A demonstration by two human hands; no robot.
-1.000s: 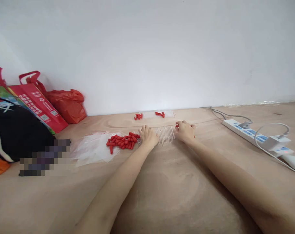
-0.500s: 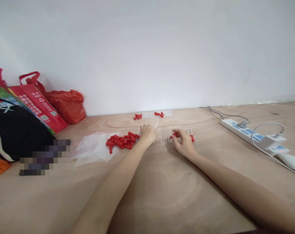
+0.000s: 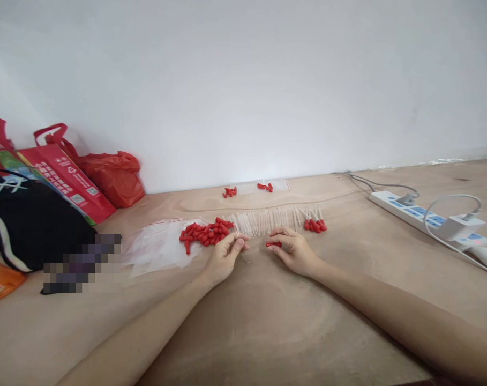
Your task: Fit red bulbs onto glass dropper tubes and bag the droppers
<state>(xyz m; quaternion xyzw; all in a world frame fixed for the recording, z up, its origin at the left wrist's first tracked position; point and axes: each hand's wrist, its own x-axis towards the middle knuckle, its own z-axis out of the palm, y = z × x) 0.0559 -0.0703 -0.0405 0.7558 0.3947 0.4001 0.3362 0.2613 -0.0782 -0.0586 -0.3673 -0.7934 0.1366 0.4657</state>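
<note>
My left hand [image 3: 223, 260] is closed, its thumb and fingers pinching a thin clear dropper tube [image 3: 245, 258] that is hard to make out. Facing it, my right hand [image 3: 297, 253] grips a red rubber dropper bulb [image 3: 274, 244] between thumb and fingers. A gap separates the two hands. Just beyond them lies a row of clear dropper tubes [image 3: 272, 218], side by side. At the row's right end, several tubes have red bulbs [image 3: 315, 225] on their near ends. A heap of loose red bulbs [image 3: 205, 233] lies left of the row.
Clear plastic bags [image 3: 152, 244] lie under and left of the heap. By the wall is another clear bag [image 3: 282, 185] with a few red bulbs [image 3: 229, 192]. A power strip [image 3: 404, 208] with cables sits right. Shopping bags [image 3: 62, 174] and a black bag [image 3: 38, 220] stand left.
My left hand has come back from the tube row toward me, now with a tube. My right hand has moved left and nearer with the red bulb, uncovering the bulbed tubes at right.
</note>
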